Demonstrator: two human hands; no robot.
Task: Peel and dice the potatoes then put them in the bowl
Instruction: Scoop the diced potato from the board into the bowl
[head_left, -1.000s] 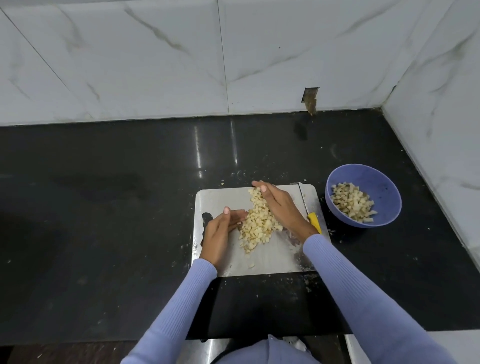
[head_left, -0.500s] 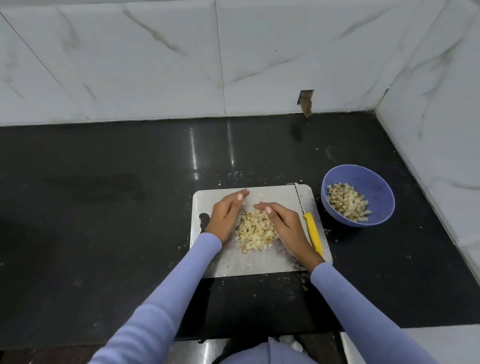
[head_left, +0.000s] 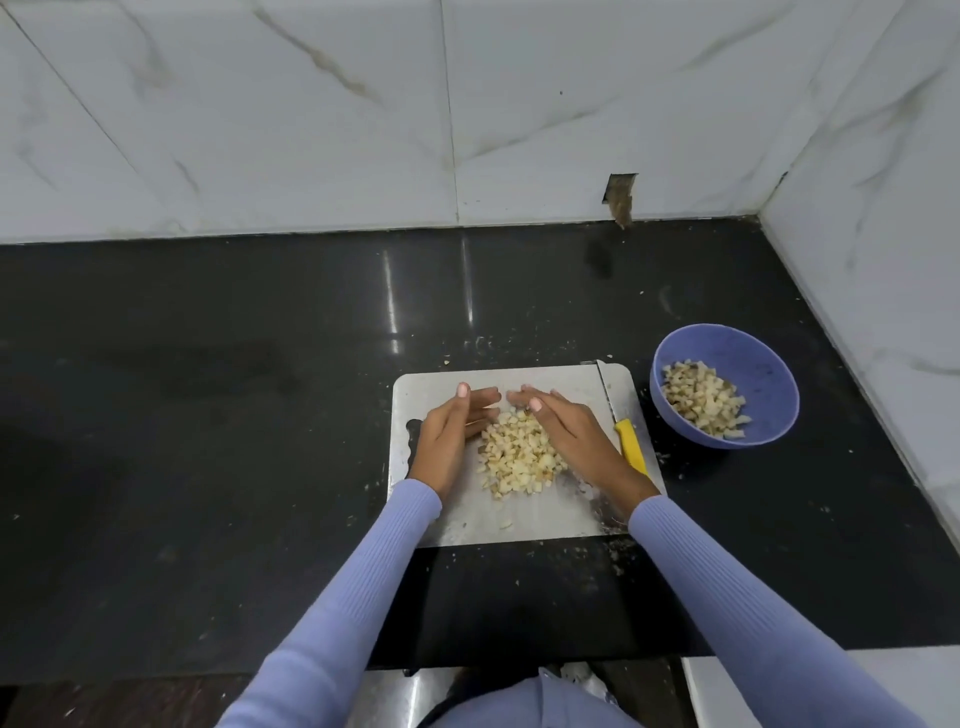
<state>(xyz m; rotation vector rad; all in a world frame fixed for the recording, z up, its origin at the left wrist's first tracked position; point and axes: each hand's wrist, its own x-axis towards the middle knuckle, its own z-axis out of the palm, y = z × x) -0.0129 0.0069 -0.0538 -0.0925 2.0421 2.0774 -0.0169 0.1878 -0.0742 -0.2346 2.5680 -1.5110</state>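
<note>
Potato cubes (head_left: 519, 457) lay heaped mid-board (head_left: 519, 525), my left hand (head_left: 449, 431) and right hand (head_left: 569, 434) flat-fingered at nine and three o'clock; light, loose and slippery, I judged, best scooped from underneath toward the bowl (head_left: 774, 374) at three.

Diced potato (head_left: 519, 454) sits heaped in a loose pale-yellow pile of small cubes at the middle of the steel cutting board (head_left: 545, 514), with a couple of stray bits on the near part of the board. Off to the right, on the dark counter, stands the blue-violet bowl (head_left: 769, 374), upright, well clear of the pile and just beside the board, a smaller mound of potato cubes (head_left: 704, 397) already lying inside it.
</note>
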